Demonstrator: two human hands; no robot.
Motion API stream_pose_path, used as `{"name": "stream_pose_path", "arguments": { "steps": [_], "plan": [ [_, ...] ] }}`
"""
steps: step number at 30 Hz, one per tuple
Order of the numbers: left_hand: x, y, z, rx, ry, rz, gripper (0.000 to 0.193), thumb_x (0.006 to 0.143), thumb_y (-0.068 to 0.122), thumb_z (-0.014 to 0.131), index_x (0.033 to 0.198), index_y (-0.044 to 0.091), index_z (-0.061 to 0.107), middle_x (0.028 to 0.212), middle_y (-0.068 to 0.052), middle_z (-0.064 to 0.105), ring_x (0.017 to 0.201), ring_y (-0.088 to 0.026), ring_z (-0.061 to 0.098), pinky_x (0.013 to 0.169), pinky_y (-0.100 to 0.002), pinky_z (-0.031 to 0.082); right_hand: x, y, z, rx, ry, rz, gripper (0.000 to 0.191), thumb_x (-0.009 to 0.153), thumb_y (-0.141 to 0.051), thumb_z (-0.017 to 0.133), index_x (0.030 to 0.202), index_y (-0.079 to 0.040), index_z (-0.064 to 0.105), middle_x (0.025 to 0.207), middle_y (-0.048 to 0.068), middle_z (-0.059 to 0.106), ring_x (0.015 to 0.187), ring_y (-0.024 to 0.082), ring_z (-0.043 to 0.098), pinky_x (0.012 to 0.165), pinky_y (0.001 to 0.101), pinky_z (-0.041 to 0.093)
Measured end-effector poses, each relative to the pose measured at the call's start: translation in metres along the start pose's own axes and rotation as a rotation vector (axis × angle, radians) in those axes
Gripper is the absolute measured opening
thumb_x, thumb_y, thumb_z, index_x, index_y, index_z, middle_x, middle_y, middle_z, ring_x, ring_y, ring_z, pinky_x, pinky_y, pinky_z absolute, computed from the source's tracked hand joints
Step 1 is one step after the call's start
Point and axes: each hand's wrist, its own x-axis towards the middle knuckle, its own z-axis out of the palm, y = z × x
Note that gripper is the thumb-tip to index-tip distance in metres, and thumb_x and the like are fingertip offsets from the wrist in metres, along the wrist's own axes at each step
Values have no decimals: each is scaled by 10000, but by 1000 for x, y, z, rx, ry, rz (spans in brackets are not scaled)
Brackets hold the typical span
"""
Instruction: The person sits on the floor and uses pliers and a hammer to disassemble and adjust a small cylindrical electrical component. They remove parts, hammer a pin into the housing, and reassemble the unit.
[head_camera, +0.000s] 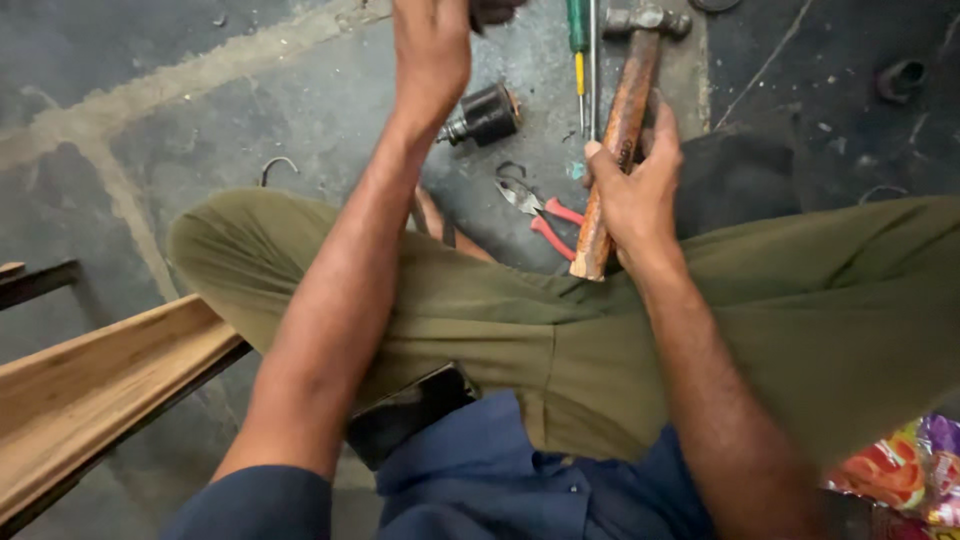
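Head view: right fingers (640, 165) around hammer (618, 130)

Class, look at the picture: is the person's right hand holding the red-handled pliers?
No. The right hand grips the wooden handle of a hammer, while the pliers lie untouched on the floor beside it.

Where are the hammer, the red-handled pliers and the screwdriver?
hammer (622, 130), head view, on its wooden handle above the right hand.
red-handled pliers (548, 222), head view, on the handles.
screwdriver (578, 30), head view, on its green grip.
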Motion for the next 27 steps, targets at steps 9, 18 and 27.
{"name": "stream_pose_path", "arguments": {
  "steps": [9, 18, 27],
  "plan": [
    [-49, 21, 5, -83, -235, 57, 184, 1118, 159, 572, 1130, 7, 468, 1173, -123, 791, 998, -181, 756, 832, -319, 607, 2, -8, -1, 34, -28, -22, 685, 947, 84, 692, 1553, 13, 379, 1065, 89, 638, 763, 131, 660, 650, 300, 583],
    [-57, 6, -4, 165, -243, 238, 107, 1078, 98, 638, 1145, 42, 576, 990, -151, 645, 871, -314, 665, 787, -408, 536, 2, -10, 2, 24, -3, 7, 699, 926, 103, 697, 1541, -11, 385, 1036, 87, 649, 745, 133, 658, 635, 299, 578],
    [-57, -17, 0, 280, -340, 440, 140, 1047, 52, 614, 1162, 23, 540, 1044, -194, 567, 982, -429, 598, 852, -477, 506, -2, -9, 0, 170, 4, 141, 484, 938, 49, 697, 1386, 40, 513, 1011, 67, 658, 747, 121, 646, 619, 295, 558]
  ]
}}
